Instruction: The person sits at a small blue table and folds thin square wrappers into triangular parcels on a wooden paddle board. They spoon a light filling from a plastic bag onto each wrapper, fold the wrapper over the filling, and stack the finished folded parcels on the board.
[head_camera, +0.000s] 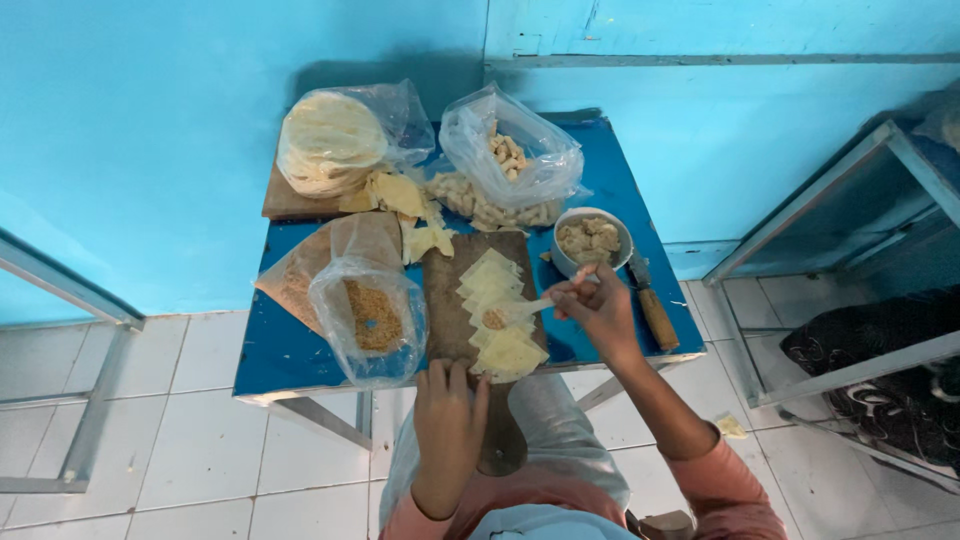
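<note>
Wooden and dark, the cutting board lies on the small blue table, and the right hand hovers over its far-right part, fingers pinched around the handle of a pale spoon whose bowl, loaded with a brownish dab of filling, points away to the hand's left over a row of thin yellowish dough squares. Just beyond the right hand stands a grey bowl of lumpy filling, and to its right lies a knife with a wooden handle. The left hand rests at the board's near edge, fingers loosely together and pressed flat on the wood, holding nothing. Left of that hand slumps a clear bag of brown crumbs. The likeliest slip, I judge, is the filling dropping off-centre or smearing across two overlapping squares, since the spoon is held far back on its handle and the squares lie stacked like shingles. A knock from the right forearm could also nudge the knife toward the table edge, and the bag, open and leaning, could spill if the board shifts.
</note>
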